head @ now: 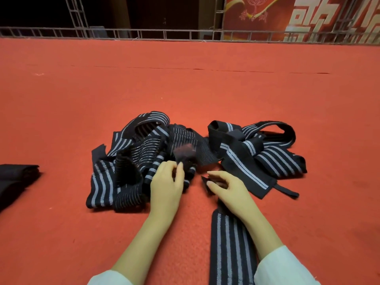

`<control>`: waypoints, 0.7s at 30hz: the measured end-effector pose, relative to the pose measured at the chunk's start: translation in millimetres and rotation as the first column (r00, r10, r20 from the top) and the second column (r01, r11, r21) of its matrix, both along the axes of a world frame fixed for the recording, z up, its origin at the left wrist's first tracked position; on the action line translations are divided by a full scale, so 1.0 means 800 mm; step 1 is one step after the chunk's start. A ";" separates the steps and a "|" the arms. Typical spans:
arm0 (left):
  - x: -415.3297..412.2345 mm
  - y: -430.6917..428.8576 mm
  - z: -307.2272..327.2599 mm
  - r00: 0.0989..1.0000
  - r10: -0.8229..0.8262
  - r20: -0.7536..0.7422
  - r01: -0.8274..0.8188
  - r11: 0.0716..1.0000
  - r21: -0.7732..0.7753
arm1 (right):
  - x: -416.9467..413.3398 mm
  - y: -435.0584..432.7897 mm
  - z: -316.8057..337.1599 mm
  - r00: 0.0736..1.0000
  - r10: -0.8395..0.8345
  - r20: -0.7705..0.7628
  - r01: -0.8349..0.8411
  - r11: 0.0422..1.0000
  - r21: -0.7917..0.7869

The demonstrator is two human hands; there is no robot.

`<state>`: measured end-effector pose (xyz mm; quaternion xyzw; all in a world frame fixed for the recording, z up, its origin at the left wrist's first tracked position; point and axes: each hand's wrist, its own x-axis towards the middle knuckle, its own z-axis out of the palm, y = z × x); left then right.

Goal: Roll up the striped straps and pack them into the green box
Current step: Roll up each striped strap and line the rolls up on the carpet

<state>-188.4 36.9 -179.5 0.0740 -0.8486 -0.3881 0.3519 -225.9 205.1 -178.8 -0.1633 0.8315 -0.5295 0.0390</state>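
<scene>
A tangled pile of black straps with grey stripes (144,153) lies on the red carpet in front of me, and a second cluster (257,153) spreads to its right. One long striped strap (230,249) runs toward me under my right forearm. My left hand (166,186) rests on the near edge of the pile, its thumb and fingers pinching a strap end with a fuzzy patch. My right hand (224,188) grips the dark end of the long strap against the carpet. No green box is in view.
A folded dark cloth (16,177) lies at the left edge. The red carpet (185,89) stretches far ahead to a metal truss rail (185,34) and a red banner (298,17) at the back.
</scene>
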 end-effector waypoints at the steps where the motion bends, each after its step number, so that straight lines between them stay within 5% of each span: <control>1: 0.002 0.000 0.002 1.000 0.004 -0.010 -0.003 1.000 0.023 | 0.001 -0.002 0.001 0.999 -0.010 -0.045 0.012 0.999 0.039; 4: 0.007 0.008 0.004 0.995 -0.076 -0.061 0.073 0.997 -0.036 | 0.009 -0.014 0.010 0.994 0.025 -0.111 -0.021 0.999 0.037; 8: 0.010 0.014 0.005 0.982 -0.157 -0.101 0.149 0.986 -0.080 | 0.021 -0.030 0.025 0.994 0.109 0.026 -0.103 0.981 -0.163; 15: 0.012 -0.006 0.005 0.979 -0.201 0.038 0.204 0.952 -0.230 | 0.010 -0.056 0.015 0.997 -0.069 0.037 0.076 0.967 -0.243; 18: 0.016 -0.011 0.011 0.957 -0.213 0.199 0.260 0.932 -0.253 | 0.009 -0.053 0.024 0.983 -0.167 0.070 0.181 0.902 -0.393; 21: 0.019 -0.008 0.021 0.942 -0.242 0.234 0.300 0.919 -0.257 | 0.011 -0.040 0.041 0.974 -0.080 0.210 0.194 0.776 -0.600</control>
